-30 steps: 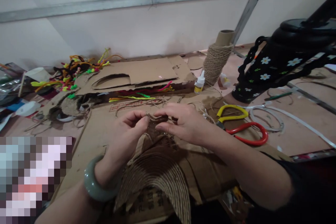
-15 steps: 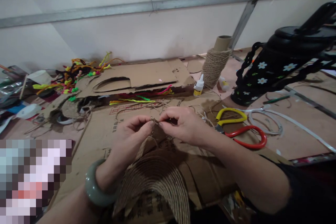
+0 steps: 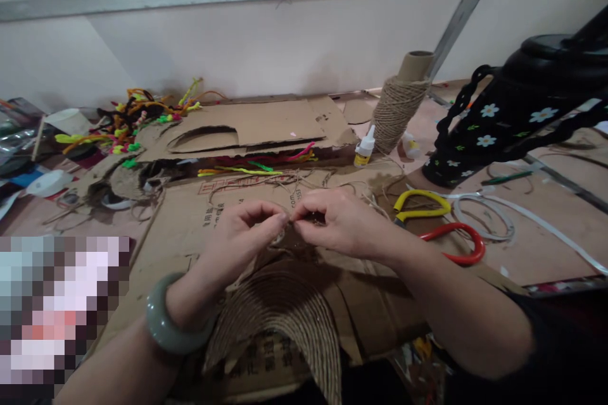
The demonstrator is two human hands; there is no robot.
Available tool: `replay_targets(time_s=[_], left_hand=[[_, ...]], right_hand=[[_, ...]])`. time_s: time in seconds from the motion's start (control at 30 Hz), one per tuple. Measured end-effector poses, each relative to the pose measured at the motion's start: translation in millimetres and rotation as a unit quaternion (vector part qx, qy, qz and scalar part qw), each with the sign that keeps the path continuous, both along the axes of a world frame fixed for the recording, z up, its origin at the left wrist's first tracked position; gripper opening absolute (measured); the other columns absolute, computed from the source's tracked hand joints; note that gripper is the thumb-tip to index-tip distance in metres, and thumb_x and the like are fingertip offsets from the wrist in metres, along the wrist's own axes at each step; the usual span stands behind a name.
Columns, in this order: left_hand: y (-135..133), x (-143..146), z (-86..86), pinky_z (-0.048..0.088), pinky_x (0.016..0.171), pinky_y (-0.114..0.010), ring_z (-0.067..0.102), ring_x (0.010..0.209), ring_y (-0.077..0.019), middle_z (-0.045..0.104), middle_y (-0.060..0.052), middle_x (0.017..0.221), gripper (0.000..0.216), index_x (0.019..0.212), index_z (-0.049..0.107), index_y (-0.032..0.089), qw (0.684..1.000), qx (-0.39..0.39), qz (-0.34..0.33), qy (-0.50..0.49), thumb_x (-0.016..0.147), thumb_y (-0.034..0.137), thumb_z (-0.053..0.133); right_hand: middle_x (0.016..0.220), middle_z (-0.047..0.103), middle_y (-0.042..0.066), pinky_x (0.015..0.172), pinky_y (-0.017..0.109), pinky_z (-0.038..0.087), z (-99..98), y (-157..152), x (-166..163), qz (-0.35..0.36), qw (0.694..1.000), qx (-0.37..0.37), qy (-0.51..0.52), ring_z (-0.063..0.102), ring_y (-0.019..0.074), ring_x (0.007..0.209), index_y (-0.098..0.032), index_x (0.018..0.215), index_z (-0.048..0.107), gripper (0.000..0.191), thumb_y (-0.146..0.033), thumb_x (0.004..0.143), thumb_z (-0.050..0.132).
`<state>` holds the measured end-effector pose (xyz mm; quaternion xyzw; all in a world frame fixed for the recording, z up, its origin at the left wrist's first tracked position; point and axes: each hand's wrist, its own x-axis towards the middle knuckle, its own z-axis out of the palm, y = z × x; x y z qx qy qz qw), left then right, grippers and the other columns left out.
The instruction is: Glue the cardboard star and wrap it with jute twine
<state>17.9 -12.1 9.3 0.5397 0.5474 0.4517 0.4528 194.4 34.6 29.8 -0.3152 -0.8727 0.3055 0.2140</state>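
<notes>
My left hand (image 3: 251, 228), below a pale green bangle (image 3: 173, 315) on the wrist, is closed in a pinch. My right hand (image 3: 332, 221) pinches too, its fingertips meeting the left ones. Between them is a thin piece of brown twine (image 3: 278, 239), mostly covered by the fingers. Just below the hands, an arched piece covered in rows of twine (image 3: 280, 304) lies over printed cardboard (image 3: 185, 234). Loose twine strands trail on the cardboard behind my fingers.
To the right lie pliers with yellow and red handles (image 3: 468, 243) and white strip coils. Behind stand a small glue bottle (image 3: 363, 150), a twine spool (image 3: 399, 107) and a black flowered tumbler (image 3: 489, 120). Colourful pipe cleaners (image 3: 137, 120) and cut cardboard (image 3: 280, 120) sit at the back.
Both hands stay pinched together and have shifted slightly right in view. The camera view has tilted a little, moving the background. Nothing has visibly been let go.
</notes>
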Motion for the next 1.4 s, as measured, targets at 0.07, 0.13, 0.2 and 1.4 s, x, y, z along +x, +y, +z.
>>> replay_targets(time_s=[0.07,0.13,0.2,1.4], left_hand=[[-0.9,1.5,2.2,0.04,0.051,-0.021,0.05,0.054,-0.0113,0.059,0.0,0.058,0.014,0.065,0.07,0.019,1.0,0.01,-0.005,0.012,0.073,0.031,0.067],[-1.7,2.1,3.6,0.04,0.05,-0.022,0.049,0.054,-0.012,0.058,-0.001,0.057,0.015,0.065,0.07,0.019,1.0,0.01,-0.006,0.012,0.073,0.031,0.066],[-1.9,1.5,3.7,0.04,0.048,-0.022,0.049,0.053,-0.0126,0.058,-0.001,0.057,0.017,0.065,0.07,0.019,1.0,0.0,-0.005,0.013,0.074,0.033,0.066],[-2.8,5.0,8.0,0.038,0.055,-0.022,0.047,0.059,-0.0097,0.055,0.002,0.064,0.008,0.072,0.059,0.016,0.997,-0.053,-0.059,0.004,0.071,0.024,0.061]], right_hand=[[0.07,0.066,0.001,0.059,0.021,0.035,-0.6,-0.2,-0.2,-0.001,1.0,-0.008,-0.011,0.054,0.0098,0.063,-0.016,0.075,0.068,0.018,-0.017,0.074,0.05],[0.07,0.066,0.001,0.06,0.021,0.036,-0.2,0.0,0.1,0.001,1.0,-0.013,-0.016,0.054,0.0098,0.064,-0.016,0.075,0.068,0.018,-0.017,0.073,0.05],[0.068,0.065,0.001,0.059,0.021,0.036,1.0,0.5,0.8,0.003,1.0,-0.016,-0.017,0.053,0.0094,0.063,-0.016,0.074,0.068,0.018,-0.016,0.073,0.05],[0.07,0.067,0.003,0.059,0.02,0.035,3.0,1.3,2.1,0.011,0.999,0.012,-0.029,0.055,0.0094,0.064,-0.014,0.077,0.069,0.019,-0.02,0.075,0.051]])
